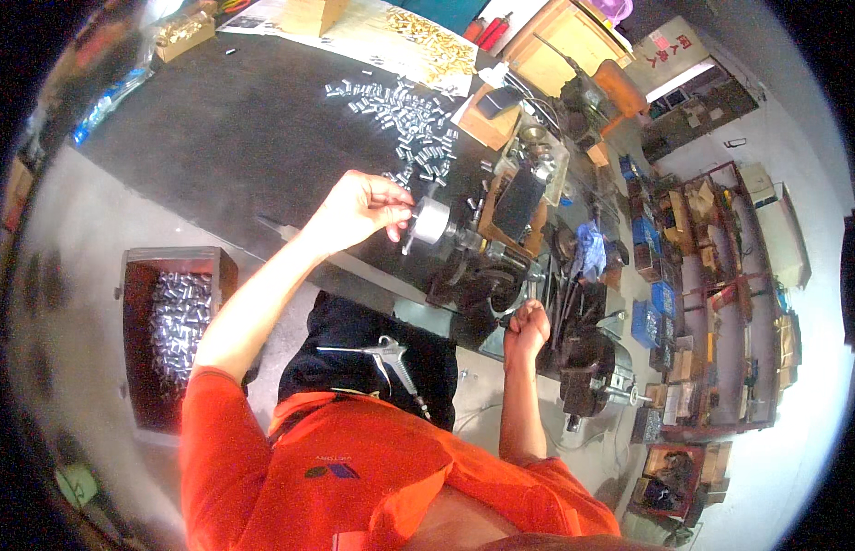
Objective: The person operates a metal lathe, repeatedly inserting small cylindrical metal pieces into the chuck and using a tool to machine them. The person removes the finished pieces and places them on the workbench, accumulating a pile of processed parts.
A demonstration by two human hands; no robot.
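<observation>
My left hand (363, 211) is closed in a pinch at the front face of a round silver machine head (431, 221). Whatever the fingertips hold there is too small or hidden to make out. Behind that head runs a dark machine body (455, 266), mounted at the bench edge. To the right, my right hand (527, 327) is curled into a fist beside the machine's bright metal parts; its grip is hidden. On my lap lies a silver air blow gun (386, 358). Small metal sleeves (418, 124) are spread over the bench beyond my left hand.
A dark red bin (227, 266) of similar metal pieces stands at the left. Brass-coloured parts (427, 50) lie on paper at the back of the dark bench (235, 138). Further right are a blue cloth (590, 250), another machine (588, 372) and shelves (721, 367) with boxes.
</observation>
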